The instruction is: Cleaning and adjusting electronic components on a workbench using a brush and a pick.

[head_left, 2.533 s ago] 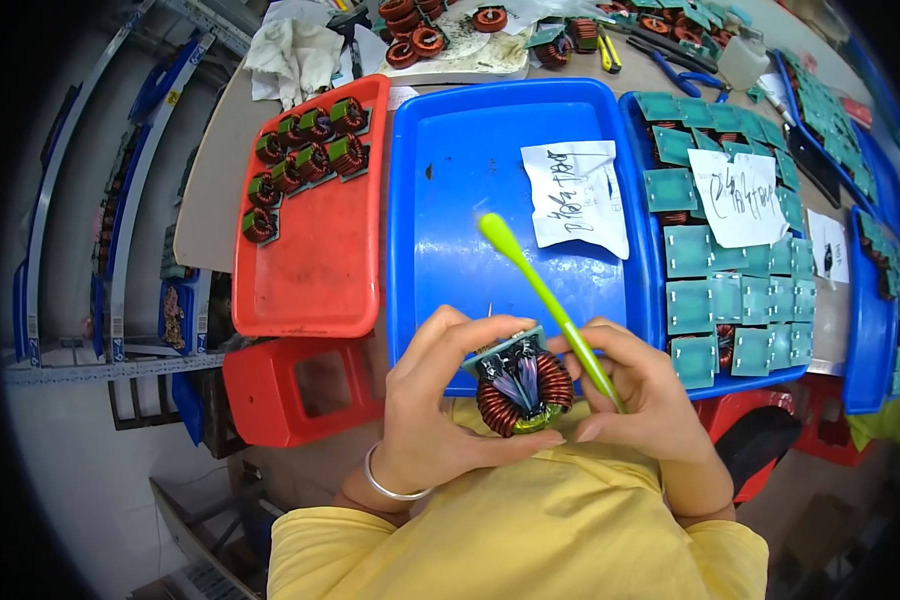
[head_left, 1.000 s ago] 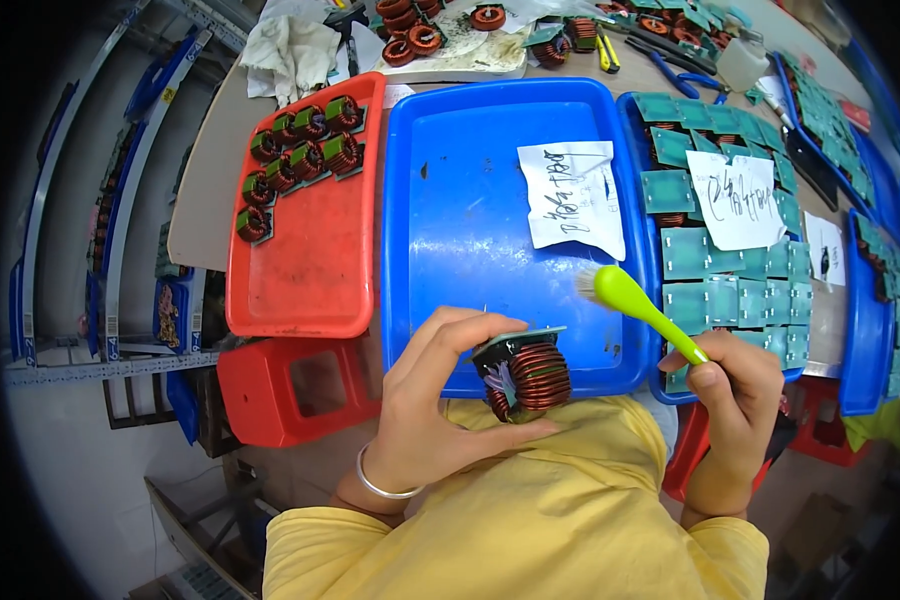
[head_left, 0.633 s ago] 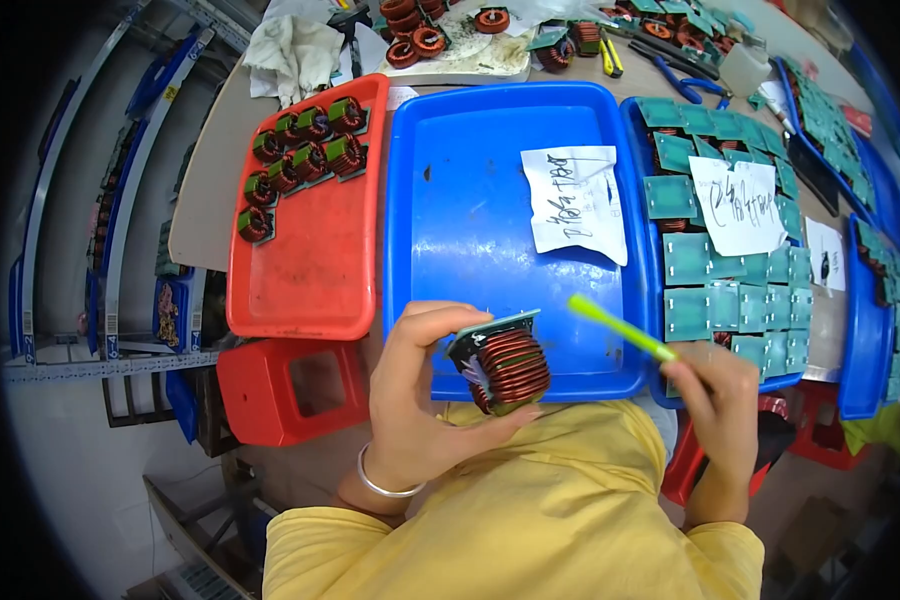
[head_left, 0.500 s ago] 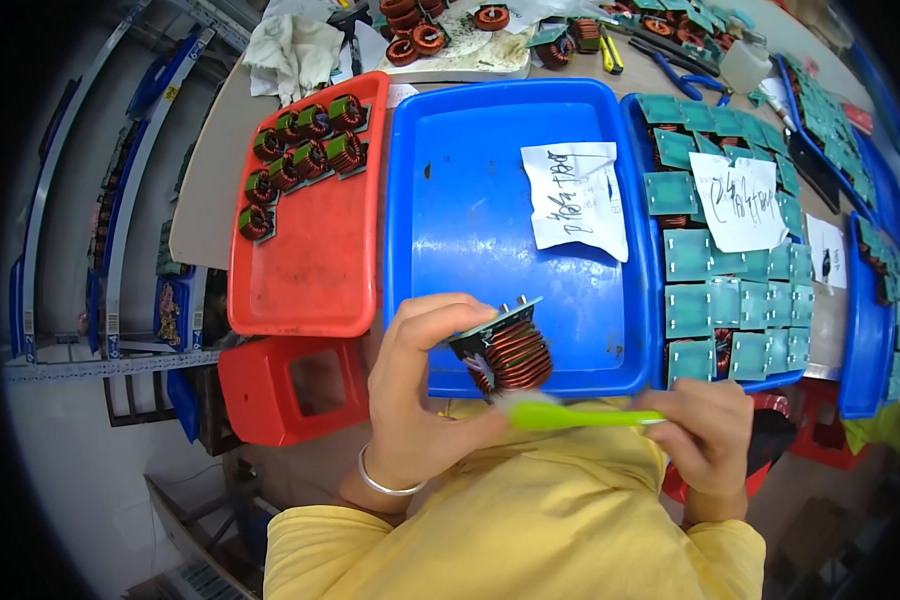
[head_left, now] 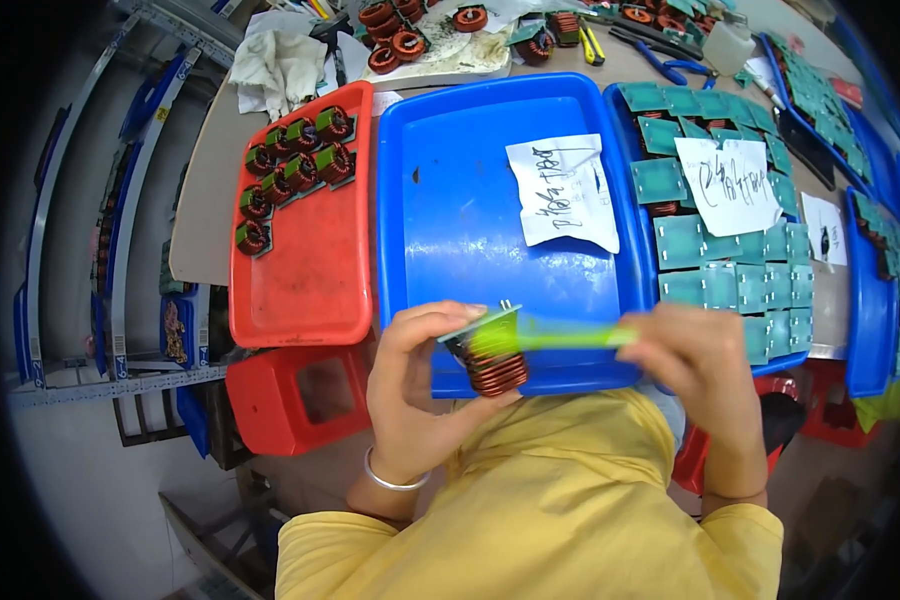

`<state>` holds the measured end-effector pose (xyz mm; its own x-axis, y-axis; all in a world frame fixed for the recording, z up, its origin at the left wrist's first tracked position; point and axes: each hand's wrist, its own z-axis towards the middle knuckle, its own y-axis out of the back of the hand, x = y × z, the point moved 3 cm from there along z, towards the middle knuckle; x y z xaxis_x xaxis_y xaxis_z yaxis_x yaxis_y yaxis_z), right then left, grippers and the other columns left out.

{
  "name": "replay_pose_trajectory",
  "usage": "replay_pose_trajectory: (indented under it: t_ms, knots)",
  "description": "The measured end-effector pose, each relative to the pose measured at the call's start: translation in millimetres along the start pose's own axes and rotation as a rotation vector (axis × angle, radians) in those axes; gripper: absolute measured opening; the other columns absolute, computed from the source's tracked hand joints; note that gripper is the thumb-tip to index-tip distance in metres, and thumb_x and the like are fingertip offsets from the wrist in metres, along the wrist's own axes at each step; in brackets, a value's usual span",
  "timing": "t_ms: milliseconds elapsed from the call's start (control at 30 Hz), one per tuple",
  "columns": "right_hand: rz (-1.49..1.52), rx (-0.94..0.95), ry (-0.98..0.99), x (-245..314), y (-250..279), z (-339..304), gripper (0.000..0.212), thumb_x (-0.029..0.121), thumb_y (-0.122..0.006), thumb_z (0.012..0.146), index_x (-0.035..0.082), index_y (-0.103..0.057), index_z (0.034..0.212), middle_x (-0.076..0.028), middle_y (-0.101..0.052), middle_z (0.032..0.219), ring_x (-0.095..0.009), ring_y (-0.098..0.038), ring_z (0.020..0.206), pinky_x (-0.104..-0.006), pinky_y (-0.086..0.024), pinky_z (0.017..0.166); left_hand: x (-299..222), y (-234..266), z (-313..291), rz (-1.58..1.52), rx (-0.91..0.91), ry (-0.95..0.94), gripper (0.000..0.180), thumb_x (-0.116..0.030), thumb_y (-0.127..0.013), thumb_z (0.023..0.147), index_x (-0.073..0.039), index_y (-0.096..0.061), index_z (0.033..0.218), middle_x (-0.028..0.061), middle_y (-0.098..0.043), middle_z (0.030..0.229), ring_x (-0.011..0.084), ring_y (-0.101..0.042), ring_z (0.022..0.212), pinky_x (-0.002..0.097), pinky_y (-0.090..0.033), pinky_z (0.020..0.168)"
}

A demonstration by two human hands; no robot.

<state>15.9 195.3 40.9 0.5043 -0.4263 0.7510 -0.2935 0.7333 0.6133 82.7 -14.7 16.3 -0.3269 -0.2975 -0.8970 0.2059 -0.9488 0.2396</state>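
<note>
My left hand (head_left: 402, 385) grips a copper-wound coil (head_left: 497, 372) on a small green circuit board, thumb below and fingers on the board's edge. The board sits tilted at the top, with metal pins sticking up from it. In my right hand (head_left: 698, 352) is a bright green-handled brush (head_left: 575, 337), pinched by its right end. The brush's head, smeared by motion, lies across the coil at the board's underside. Both hands are over the near edge of a blue tray (head_left: 450, 250), in which a white paper with handwriting (head_left: 568, 195) rests.
On the left, a red tray (head_left: 305, 290) bears several coils at its far end, above a red stool (head_left: 295, 400). To the right, another blue tray (head_left: 625, 110) carries rows of green boards (head_left: 680, 243). Loose coils (head_left: 408, 45), pliers (head_left: 660, 65) and a cloth (head_left: 278, 62) lie farther back.
The brush has moved up from below the coil onto its upper part, with my right hand rising too. My left hand has tilted the coil, which now points more downward.
</note>
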Motion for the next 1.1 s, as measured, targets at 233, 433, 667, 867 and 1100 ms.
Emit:
replay_pose_trajectory:
  t_ms: [233,433,667,867,1100]
  knots:
    - [0.713,-0.035,-0.409,-16.5,-23.2,-10.4,0.026,0.007,-0.062,0.074,-0.001,-0.056,0.098,0.001,-0.048,0.075,-0.003,-0.037,0.06,-0.016,-0.028,0.05,7.4,-0.7,-2.4,-0.478,-0.05,0.176,0.071,0.003,-0.075,0.056,0.0,-0.036,0.115,0.0123,-0.043,0.107,0.021,-0.049,0.1,0.0316,-0.042,0.088]
    - [0.888,0.243,-0.35,4.1,-58.5,0.1,0.062,0.005,-0.077,0.059,0.002,-0.047,0.114,-0.003,-0.041,0.095,-0.004,-0.036,0.061,-0.0162,-0.029,0.052,0.7,-4.0,1.1,-0.376,0.074,0.168,0.069,-0.002,-0.076,0.056,0.007,-0.043,0.116,0.0128,-0.042,0.108,0.0241,-0.049,0.105,0.0341,-0.039,0.092]
    - [0.815,0.049,-0.217,3.6,-58.8,0.2,0.06,0.011,-0.08,0.058,0.004,-0.052,0.11,-0.003,-0.049,0.091,-0.005,-0.043,0.064,-0.0177,-0.032,0.048,3.0,-6.0,2.5,-0.348,0.056,0.062,0.062,-0.009,-0.079,0.055,0.002,-0.047,0.108,0.015,-0.049,0.108,0.0274,-0.048,0.106,0.0411,-0.033,0.096]
    - [0.773,-0.014,-0.156,7.4,-49.2,1.9,0.056,0.01,-0.08,0.058,0.005,-0.055,0.108,-0.002,-0.049,0.089,-0.002,-0.037,0.056,-0.0158,-0.027,0.044,-1.0,-5.4,5.5,-0.285,0.076,0.01,0.061,-0.01,-0.079,0.054,-0.002,-0.046,0.104,0.0152,-0.057,0.102,0.0268,-0.048,0.106,0.0452,-0.027,0.099]
    - [0.735,-0.012,-0.11,9.1,-44.7,2.9,0.056,0.01,-0.08,0.058,0.005,-0.054,0.108,-0.003,-0.05,0.089,-0.003,-0.038,0.057,-0.0162,-0.027,0.043,-7.7,-4.9,2.2,-0.27,0.027,0.052,0.068,-0.011,-0.079,0.055,0.002,-0.044,0.112,0.015,-0.056,0.103,0.0257,-0.052,0.101,0.0447,-0.026,0.1]
